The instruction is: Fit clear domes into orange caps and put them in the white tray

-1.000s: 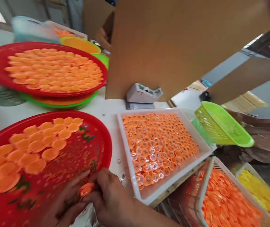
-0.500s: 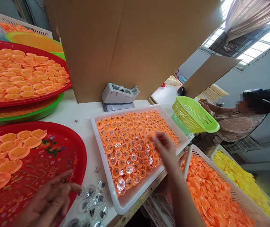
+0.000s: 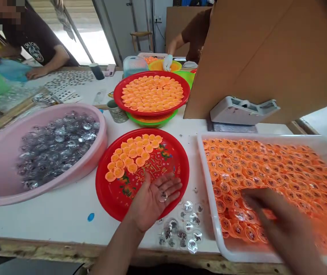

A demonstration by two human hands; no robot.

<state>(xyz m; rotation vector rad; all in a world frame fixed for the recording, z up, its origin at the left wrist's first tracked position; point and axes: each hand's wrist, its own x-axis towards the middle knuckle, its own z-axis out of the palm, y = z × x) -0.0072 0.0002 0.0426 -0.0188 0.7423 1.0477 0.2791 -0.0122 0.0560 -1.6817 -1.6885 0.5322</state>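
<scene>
My left hand (image 3: 153, 196) is palm up over the red tray (image 3: 177, 152), fingers stretched out. A small clear plastic dome (image 3: 162, 196) lies loose on its fingers. On that tray several orange round pieces (image 3: 131, 168) lie in rows toward the far left. My right hand (image 3: 278, 217) is blurred above the white bin (image 3: 213, 225), thumb and forefinger close together near the bin's pieces. Whether anything is between those fingertips cannot be seen. Packed orange discs (image 3: 238, 175) with clear, printed centres fill the bin. Loose clear domes (image 3: 188, 225) lie between tray and bin.
A pink basin (image 3: 100, 141) of clear domes stands left. Behind the red tray are stacked trays (image 3: 117, 91) of orange pieces and a cup (image 3: 117, 112). A tape dispenser (image 3: 240, 110) stands before a cardboard panel (image 3: 266, 57). Co-workers sit across the table.
The view has swung left, bringing the pink basin and co-workers into sight. My left hand has turned palm up with a dome on it. My right hand is lower over the bin.
</scene>
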